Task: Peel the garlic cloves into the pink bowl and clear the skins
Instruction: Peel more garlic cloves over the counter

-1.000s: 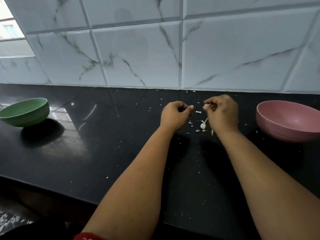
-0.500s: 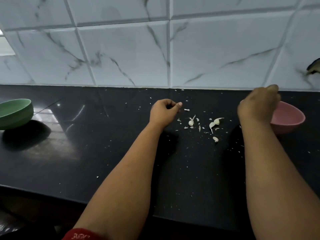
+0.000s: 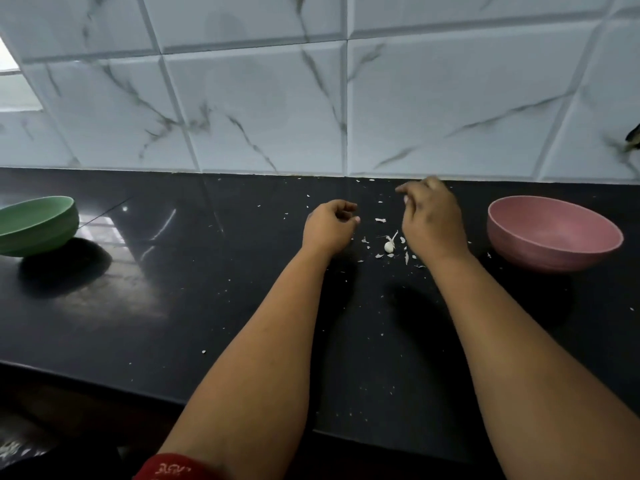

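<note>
One small white garlic clove [image 3: 388, 247] with a wisp of skin lies on the black counter [image 3: 207, 289], between my two hands. Bits of papery skin [image 3: 380, 220] are scattered around it. My left hand [image 3: 329, 225] hovers just left of the clove, fingers curled into a loose fist with nothing visible in it. My right hand [image 3: 429, 220] is just right of the clove, blurred, fingers reaching left and relaxed, nothing seen in them. The pink bowl [image 3: 540, 254] stands to the right of my right hand; its inside, as far as visible, looks bare.
A green bowl [image 3: 38, 226] sits at the far left of the counter. The marble-tiled wall [image 3: 259, 109] closes the back. The counter's front edge runs across the lower left. Tiny skin flecks dot the counter surface.
My right hand went from beside the left hand to over the pink bowl, then came back to the clove pile. My left hand stayed in place, still curled.
</note>
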A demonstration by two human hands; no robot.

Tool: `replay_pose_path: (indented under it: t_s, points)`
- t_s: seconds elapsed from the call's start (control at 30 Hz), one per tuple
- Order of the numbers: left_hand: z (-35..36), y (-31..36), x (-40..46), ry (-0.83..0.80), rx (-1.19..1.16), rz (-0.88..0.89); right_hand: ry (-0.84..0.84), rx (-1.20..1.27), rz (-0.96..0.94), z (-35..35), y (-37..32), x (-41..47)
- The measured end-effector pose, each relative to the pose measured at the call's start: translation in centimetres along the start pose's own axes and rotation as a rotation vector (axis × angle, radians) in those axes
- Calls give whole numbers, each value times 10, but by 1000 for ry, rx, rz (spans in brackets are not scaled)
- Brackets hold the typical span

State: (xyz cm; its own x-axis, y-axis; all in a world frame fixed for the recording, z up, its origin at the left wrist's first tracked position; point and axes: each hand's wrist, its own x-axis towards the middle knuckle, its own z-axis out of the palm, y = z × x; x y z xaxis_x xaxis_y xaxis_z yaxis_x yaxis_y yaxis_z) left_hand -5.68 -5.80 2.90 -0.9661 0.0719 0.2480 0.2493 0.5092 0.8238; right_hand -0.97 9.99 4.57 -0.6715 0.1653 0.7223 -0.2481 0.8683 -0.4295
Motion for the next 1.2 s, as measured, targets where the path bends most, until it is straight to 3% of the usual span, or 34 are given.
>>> replay_pose_path:
  t_s: [0.23,0.33,0.53,0.63,0.77,1.0,1.2]
  points:
    - [-1,-3,0,-14,66,-15,-529,-86,133,5,9,-5]
    - [2,-2,-1,-44,99,1,-648,-127,132,12,6,-8]
    - [9,-4,0,-106,58,35,-522,-33,135,22,10,-9]
    - [14,-1,-3,-170,-65,14,-404,34,122,25,9,-7]
    - [16,0,-7,-231,-311,-61,-383,73,125,29,5,-8]
    - [11,2,-4,-137,-415,-102,-149,259,189,34,1,-10]
    - [11,0,-1,-173,-384,-95,-148,670,487,34,2,-9]
